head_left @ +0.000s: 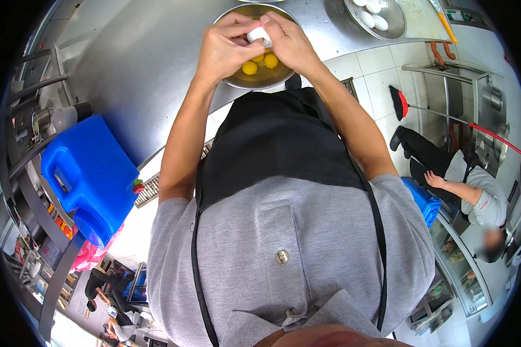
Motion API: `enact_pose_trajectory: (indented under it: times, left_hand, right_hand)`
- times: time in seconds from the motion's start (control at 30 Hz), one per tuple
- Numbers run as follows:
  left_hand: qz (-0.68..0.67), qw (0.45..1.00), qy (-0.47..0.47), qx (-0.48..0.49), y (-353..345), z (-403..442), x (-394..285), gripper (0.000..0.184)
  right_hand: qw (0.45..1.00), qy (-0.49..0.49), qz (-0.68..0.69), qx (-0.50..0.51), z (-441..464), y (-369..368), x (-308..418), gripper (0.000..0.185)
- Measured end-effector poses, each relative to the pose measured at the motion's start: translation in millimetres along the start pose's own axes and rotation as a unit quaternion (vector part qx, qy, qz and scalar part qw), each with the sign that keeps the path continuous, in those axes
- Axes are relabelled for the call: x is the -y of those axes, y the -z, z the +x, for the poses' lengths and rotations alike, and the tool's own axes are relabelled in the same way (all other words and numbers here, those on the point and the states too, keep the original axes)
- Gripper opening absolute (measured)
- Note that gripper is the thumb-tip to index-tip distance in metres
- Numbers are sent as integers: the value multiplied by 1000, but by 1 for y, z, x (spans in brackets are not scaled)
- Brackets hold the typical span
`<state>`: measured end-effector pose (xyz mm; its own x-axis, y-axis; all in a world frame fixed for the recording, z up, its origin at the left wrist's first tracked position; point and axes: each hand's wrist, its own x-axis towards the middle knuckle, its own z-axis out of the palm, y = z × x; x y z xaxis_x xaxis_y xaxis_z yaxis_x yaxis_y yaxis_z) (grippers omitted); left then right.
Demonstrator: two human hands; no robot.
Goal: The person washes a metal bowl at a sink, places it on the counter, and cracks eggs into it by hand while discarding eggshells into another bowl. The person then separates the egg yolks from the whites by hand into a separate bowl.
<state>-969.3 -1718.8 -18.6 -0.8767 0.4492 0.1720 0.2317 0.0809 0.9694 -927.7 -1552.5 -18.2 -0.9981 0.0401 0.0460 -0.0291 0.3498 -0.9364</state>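
Both my hands meet over a metal bowl (255, 85) at the edge of the steel counter. Between them is a white egg (259, 36), partly covered by my fingers; whether its shell is cracked I cannot tell. My left hand (228, 49) is closed on the egg from one side, and my right hand (289, 43) is closed on it from the other. Under the hands, several yellow yolks (249, 67) lie in clear egg white inside the bowl. To the right, a perforated metal colander (396, 26) holds several whole white eggs (379, 23).
A steel counter (150, 63) extends left, with a blue plastic jug (92, 173) beside it. A yellow-handled tool (447, 28) lies by the colander. A red-and-black broom (400, 103) and a person (474, 185) are at right. Other people (101, 289) are at lower left.
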Motion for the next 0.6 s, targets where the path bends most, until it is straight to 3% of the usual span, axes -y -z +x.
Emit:
enact_pose_trajectory:
  times: [0.07, 0.1, 0.17, 0.4, 0.47, 0.6]
  left_hand:
    - [11, 1000, -3, -3, 1, 0, -1, 36]
    - [19, 1000, 0, -16, 2, 0, -1, 35]
    - [28, 999, 2, -32, 4, 2, -4, 34]
    - [68, 997, 2, -31, 3, -1, -4, 33]
    - [77, 996, -4, -34, 2, -3, -3, 33]
    - [126, 992, 4, -15, 2, -4, -6, 35]
  right_hand:
    - [991, -85, 90, 42, 2, 2, -2, 37]
    - [991, -85, 90, 42, 0, 5, -2, 37]
    - [1000, 8, -13, 14, -5, 14, 1, 39]
    - [999, 23, 43, -14, -7, 6, -10, 40]
    - [999, 21, 6, -46, -8, 4, -6, 38]
    - [999, -33, -27, -17, -11, 8, 6, 32]
